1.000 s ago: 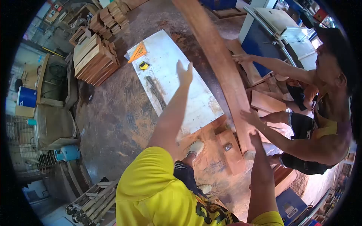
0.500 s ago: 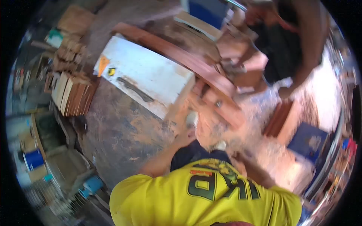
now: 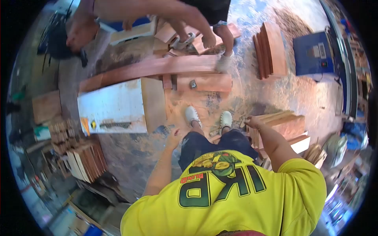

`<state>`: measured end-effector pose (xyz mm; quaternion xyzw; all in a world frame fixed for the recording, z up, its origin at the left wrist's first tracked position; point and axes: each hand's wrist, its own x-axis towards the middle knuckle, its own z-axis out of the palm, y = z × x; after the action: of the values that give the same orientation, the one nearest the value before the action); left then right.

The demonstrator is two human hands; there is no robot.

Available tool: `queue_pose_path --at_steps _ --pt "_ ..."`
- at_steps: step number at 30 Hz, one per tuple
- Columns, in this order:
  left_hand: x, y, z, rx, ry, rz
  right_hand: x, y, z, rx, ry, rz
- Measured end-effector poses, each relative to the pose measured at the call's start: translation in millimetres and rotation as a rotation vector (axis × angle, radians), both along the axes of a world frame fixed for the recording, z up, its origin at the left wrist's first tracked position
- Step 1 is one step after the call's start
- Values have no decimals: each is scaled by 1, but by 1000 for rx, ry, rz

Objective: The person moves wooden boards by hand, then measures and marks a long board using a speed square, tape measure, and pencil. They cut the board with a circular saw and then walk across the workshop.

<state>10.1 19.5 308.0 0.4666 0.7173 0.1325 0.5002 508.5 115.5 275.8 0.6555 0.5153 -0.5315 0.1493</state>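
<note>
My left hand [image 3: 174, 138] hangs over the dusty floor to the left of my legs. Its fingers look loosely apart, with nothing visible in them and a small red mark near them. On the other side, my right hand [image 3: 253, 122] is beside the upper left end of a stack of boards [image 3: 281, 128]. Its fingers seem apart; whether they touch the wood is unclear. A reddish board [image 3: 206, 82] with a small dark metal object [image 3: 193, 83] on it lies beyond my feet.
A co-worker's arm [image 3: 157, 11] reaches over boards at the top. A long reddish beam [image 3: 149, 67] lies behind a white box [image 3: 114, 108] carrying a dark tool [image 3: 115, 125]. Upright boards [image 3: 271, 51] and a blue box [image 3: 314, 53] stand right; more boards [image 3: 87, 161] stand left.
The view has turned, bringing the board stack at my right side into sight. The co-worker now leans across the top left. My right hand shows clearly beside the stack; my arms are wider apart.
</note>
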Motion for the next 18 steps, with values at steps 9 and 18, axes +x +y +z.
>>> queue_pose_path --at_steps 9,18 --pt "20 73 -138 -281 104 -148 -8 78 -238 41 -80 -196" --pt "131 101 -161 -371 -95 -264 -27 136 -429 175 -46 -456"
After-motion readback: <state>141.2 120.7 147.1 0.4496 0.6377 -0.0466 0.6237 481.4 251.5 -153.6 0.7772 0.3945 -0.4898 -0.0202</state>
